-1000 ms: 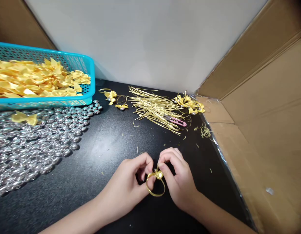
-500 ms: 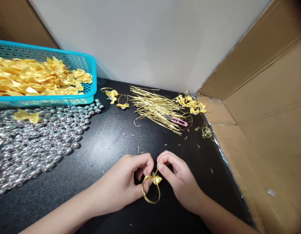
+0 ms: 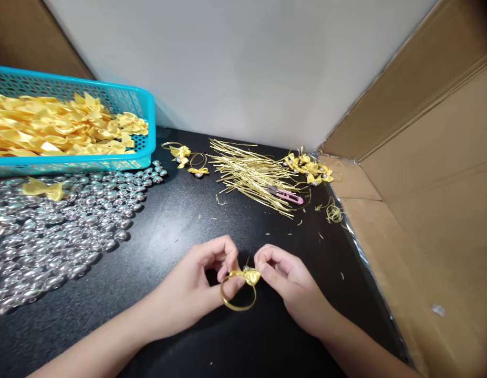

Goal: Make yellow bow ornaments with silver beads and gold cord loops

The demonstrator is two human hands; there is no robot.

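Head: left fingers (image 3: pixel 229 254) hold bow (image 3: pixel 251 276), right (image 3: pixel 271 275) perhaps touching.

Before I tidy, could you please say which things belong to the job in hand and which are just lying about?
Likely the job's:
held ringed bow
basketed bows
silver beads
gold strips
beaded bows
pink tool

Probably lying about:
tangled thread
gold clippings
pale scrap

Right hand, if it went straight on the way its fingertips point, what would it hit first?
The right hand would probably meet the yellow bow held in the left hand first; depth leaves unclear whether they touch now.
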